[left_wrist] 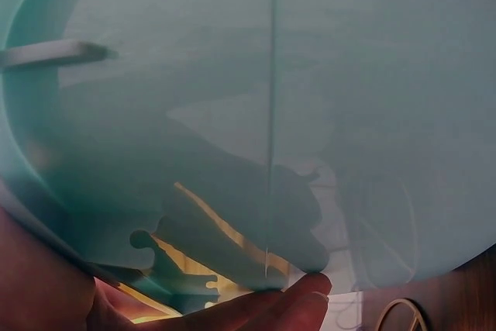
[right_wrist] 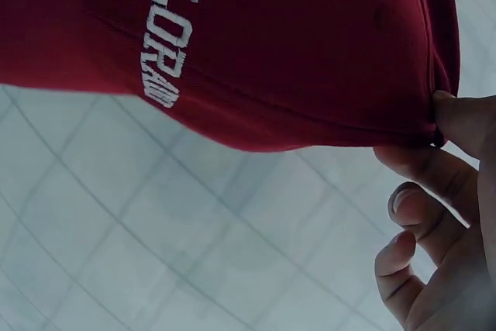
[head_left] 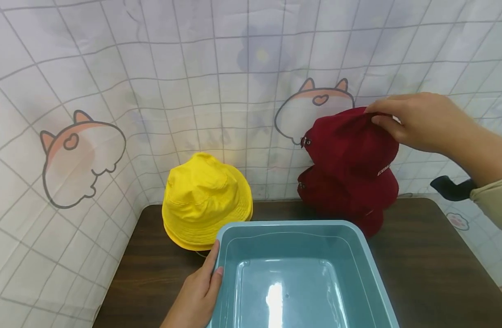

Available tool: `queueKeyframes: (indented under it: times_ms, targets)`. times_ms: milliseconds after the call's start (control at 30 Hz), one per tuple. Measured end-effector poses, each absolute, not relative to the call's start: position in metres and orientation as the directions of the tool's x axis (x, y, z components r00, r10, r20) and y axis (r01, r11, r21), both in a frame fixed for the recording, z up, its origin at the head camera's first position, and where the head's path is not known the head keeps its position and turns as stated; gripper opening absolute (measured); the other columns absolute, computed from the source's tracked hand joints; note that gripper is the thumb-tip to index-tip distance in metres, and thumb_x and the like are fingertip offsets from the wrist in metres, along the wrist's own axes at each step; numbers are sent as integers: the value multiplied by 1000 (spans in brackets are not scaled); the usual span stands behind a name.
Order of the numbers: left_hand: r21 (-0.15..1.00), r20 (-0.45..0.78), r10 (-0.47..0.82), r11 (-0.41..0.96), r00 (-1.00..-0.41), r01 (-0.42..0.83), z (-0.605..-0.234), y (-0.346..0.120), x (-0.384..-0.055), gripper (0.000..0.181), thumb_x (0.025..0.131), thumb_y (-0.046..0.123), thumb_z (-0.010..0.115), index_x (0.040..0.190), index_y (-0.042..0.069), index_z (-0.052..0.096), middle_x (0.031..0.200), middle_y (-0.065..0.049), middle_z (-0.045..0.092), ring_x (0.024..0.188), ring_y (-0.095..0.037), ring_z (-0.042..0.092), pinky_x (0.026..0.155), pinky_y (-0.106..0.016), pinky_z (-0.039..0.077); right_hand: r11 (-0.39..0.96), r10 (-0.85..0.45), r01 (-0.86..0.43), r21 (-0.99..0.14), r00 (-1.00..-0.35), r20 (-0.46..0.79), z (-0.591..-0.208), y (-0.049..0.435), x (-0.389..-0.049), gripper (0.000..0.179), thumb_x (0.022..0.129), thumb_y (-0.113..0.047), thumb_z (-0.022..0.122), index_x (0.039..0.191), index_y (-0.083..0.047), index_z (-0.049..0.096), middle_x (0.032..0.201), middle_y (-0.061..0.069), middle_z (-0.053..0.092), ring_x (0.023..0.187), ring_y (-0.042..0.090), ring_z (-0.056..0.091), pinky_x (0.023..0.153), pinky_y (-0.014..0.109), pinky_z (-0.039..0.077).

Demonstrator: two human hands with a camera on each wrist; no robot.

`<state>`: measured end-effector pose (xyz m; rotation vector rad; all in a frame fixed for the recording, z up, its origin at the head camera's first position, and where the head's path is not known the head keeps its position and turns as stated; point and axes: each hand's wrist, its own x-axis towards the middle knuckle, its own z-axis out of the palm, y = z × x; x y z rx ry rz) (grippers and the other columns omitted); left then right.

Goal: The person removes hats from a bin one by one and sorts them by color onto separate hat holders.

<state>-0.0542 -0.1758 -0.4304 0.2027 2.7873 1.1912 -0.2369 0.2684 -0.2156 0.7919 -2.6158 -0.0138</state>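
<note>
My right hand (head_left: 423, 120) pinches the crown of a dark red baseball cap (head_left: 345, 141) between thumb and fingers, and the cap hangs from it. White letters show along its front in the right wrist view, where my thumb and index finger meet at the cloth's edge. Below it, a second red cap (head_left: 324, 189) sits at the back of the table, partly covered by the first. My left hand (head_left: 197, 291) grips the left side of a blue-green plastic bin (head_left: 289, 223), thumb at the rim and fingers along the outer wall. The bin holds nothing in the visible part.
A yellow bucket hat (head_left: 203, 196) stands at the back left of the dark wooden table (head_left: 144, 269), close to the bin's corner. Behind the table hangs a white gridded cloth (head_left: 185, 54) with cartoon prints. A thin ring (left_wrist: 403, 315) shows beside the bin in the left wrist view.
</note>
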Motion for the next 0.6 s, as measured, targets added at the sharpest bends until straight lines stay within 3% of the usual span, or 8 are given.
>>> queueKeyframes:
  times_ms: [600]
  targets:
    - [731, -64, 153, 680, -986, 58, -429, -174, -55, 59, 111, 30, 45, 165, 26, 21, 155, -11, 50, 130, -28, 59, 106, -55, 48, 837, -541, -537, 102, -788, 295, -270, 277, -241, 28, 93, -14, 72, 121, -14, 73, 96, 9, 77, 79, 28, 71, 75, 54, 60]
